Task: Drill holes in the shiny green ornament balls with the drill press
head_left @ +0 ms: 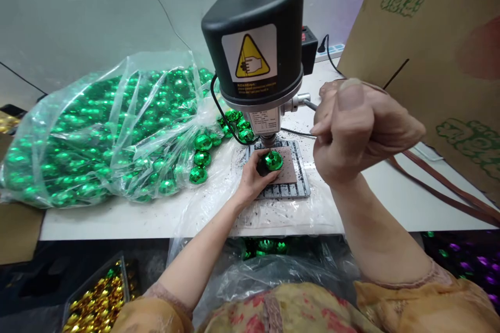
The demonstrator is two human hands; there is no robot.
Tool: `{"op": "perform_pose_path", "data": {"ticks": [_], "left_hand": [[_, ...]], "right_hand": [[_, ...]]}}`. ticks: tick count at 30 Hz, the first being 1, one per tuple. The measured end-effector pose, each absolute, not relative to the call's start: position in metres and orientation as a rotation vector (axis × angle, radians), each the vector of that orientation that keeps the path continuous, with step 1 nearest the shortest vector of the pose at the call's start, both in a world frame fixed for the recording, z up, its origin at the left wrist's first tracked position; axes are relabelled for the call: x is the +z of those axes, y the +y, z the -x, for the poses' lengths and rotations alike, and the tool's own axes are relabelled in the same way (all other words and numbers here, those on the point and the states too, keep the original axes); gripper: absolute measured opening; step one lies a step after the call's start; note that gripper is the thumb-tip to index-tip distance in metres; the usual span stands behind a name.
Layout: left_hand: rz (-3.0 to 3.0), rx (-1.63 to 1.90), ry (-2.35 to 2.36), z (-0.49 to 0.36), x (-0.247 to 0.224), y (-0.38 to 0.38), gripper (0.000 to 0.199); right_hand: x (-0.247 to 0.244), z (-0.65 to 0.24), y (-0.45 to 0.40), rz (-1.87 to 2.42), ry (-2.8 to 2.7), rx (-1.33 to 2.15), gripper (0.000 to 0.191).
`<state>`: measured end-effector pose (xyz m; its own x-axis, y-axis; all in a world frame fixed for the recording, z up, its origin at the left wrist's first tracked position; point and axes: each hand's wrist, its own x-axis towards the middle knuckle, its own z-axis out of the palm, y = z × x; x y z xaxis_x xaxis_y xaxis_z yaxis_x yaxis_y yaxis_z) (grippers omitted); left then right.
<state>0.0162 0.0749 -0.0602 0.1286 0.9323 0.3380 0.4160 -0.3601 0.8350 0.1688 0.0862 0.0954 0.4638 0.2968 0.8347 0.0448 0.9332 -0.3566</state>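
A black bench drill press (253, 41) with a yellow warning label stands at the centre of the table. Under its chuck (269, 139), my left hand (255, 174) grips a shiny green faceted ball (274, 161) between thumb and fingers, over a pinkish board (288, 166) on the slotted metal base (302, 182). A small hole shows in the top of the ball. My right hand (351, 125) is raised at the right of the drill, its fingers wrapped round the drill's lever (310, 104).
A clear plastic bag (105, 130) of green balls lies at the left, several loose ones (202, 158) beside it. A large cardboard box (441, 62) stands at the right. Gold balls (99, 296) fill a bin below the table; an open plastic bag (273, 270) hangs at the front edge.
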Motion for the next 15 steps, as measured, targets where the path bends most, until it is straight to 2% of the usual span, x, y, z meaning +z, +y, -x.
{"op": "perform_pose_path", "data": {"ticks": [15], "left_hand": [[-1.859,1.217,1.280,-0.015,-0.064,0.075,0.053]], "right_hand": [[0.071,-0.171,0.091,0.397,-1.045,0.084,0.055]]}}
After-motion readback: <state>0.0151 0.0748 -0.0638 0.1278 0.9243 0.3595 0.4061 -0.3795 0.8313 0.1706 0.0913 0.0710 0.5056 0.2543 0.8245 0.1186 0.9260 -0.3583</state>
